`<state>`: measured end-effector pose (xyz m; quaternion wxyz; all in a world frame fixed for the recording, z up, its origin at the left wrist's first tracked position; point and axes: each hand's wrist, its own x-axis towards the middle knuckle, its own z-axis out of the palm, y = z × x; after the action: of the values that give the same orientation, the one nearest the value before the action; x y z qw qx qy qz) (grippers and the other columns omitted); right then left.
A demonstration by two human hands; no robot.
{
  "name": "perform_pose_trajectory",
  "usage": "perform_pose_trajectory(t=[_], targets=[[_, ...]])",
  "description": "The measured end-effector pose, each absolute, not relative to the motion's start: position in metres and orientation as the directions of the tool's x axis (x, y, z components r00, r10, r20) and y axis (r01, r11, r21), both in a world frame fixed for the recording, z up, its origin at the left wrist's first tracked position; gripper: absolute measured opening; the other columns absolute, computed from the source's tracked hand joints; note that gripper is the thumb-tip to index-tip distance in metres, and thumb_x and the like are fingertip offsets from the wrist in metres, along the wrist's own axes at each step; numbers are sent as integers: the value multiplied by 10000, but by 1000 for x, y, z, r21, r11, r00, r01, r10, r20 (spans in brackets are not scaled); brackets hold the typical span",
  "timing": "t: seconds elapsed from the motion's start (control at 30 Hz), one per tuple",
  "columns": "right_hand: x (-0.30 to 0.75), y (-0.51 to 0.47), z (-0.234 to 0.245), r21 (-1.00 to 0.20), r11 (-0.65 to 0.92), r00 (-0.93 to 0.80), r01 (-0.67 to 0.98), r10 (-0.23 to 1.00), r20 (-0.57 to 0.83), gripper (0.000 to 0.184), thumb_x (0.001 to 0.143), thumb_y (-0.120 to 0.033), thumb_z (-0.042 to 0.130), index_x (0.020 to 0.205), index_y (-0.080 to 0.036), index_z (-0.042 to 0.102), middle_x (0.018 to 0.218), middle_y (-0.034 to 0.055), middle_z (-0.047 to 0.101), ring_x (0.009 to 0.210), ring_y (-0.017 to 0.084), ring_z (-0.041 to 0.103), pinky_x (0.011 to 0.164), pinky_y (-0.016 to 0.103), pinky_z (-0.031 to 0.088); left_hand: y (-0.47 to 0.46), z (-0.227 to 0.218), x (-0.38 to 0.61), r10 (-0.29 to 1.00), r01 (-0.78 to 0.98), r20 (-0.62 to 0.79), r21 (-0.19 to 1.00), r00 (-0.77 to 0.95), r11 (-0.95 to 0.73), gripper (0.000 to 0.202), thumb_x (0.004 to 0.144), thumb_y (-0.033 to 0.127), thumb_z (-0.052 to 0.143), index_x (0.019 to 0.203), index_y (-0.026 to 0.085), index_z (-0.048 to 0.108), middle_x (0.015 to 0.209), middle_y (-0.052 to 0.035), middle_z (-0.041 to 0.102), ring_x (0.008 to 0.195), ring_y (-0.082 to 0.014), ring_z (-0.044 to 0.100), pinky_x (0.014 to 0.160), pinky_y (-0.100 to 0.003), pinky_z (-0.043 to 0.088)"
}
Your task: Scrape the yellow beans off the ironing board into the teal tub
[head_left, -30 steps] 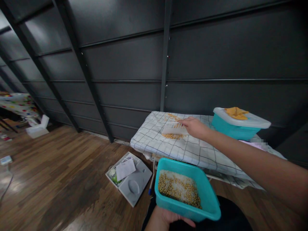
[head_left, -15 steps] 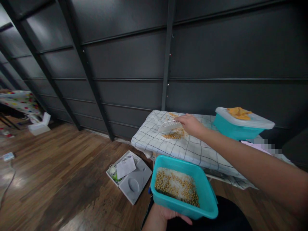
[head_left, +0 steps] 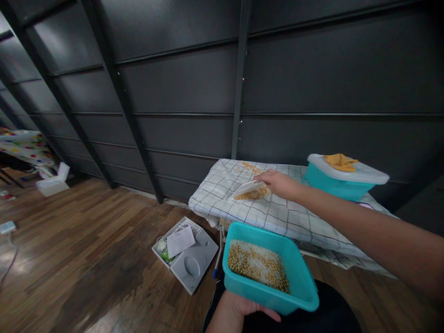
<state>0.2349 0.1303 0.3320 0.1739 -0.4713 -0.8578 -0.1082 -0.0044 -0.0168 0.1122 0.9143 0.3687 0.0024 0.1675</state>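
My left hand (head_left: 244, 307) supports a teal plastic bin (head_left: 255, 294) from below, gripping its near side. Inside the bin lie yellow soybeans mixed with white rice-like grains (head_left: 256, 264). Over the table, my right hand (head_left: 277, 183) has its fingers closed on a white slotted plastic scraper (head_left: 247, 188), whose exact kind is unclear. The scraper is tilted on edge behind a pile of soybeans (head_left: 250, 196) on the checked cloth (head_left: 211, 190). More loose beans (head_left: 250, 166) are scattered farther back, near the wall.
At the table's right stands a lidded teal box (head_left: 335, 183) with an orange cloth (head_left: 341, 162) on top. An open white carton (head_left: 194, 266) with papers and cables sits on the wooden floor (head_left: 93, 259). A dark panelled wall (head_left: 187, 134) runs behind the table.
My right hand has brought the scraper slightly down toward the near table edge, against the bean pile. The bin has shifted a little to the right in view, still held by my left hand.
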Motion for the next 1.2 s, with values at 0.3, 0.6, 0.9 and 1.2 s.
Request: perform_pose_trajectory(t=[0.3, 0.6, 0.9, 1.2], targets=[[249, 109, 335, 21, 561, -519, 828, 751, 407, 462, 892, -55, 451, 1203, -241, 738, 1161, 71, 769, 1098, 236, 686, 1002, 419, 529, -12, 115, -3, 265, -286, 139, 687, 954, 668, 785, 889, 750, 379, 1501, 277, 512, 1700, -117, 206, 1506, -560, 133, 1028, -890, 86], [275, 96, 327, -2, 546, -494, 838, 760, 422, 488, 864, -56, 423, 1185, -240, 742, 1174, 76, 760, 1141, 259, 668, 1007, 471, 534, -13, 112, 2, 296, -335, 177, 669, 939, 664, 943, 789, 713, 627, 1579, 267, 369, 1639, -195, 333, 1464, -593, 218, 974, -922, 116], [282, 83, 328, -9, 542, -486, 840, 760, 432, 462, 852, -70, 447, 1141, -258, 754, 1110, 68, 774, 1112, 258, 681, 989, 462, 542, -18, 132, 7, 213, -253, 147, 706, 966, 661, 870, 800, 697, 616, 1546, 288, 434, 1663, -155, 300, 1462, -606, 200, 964, -930, 77], [272, 81, 328, 0, 528, -474, 849, 763, 439, 424, 890, -88, 442, 1147, -236, 745, 1135, 81, 765, 1109, 258, 676, 1000, 467, 537, -18, 106, 8, 189, -233, 140, 673, 972, 702, 823, 852, 764, 454, 1538, 309, 447, 1661, -150, 306, 1472, -587, 210, 977, -927, 22]])
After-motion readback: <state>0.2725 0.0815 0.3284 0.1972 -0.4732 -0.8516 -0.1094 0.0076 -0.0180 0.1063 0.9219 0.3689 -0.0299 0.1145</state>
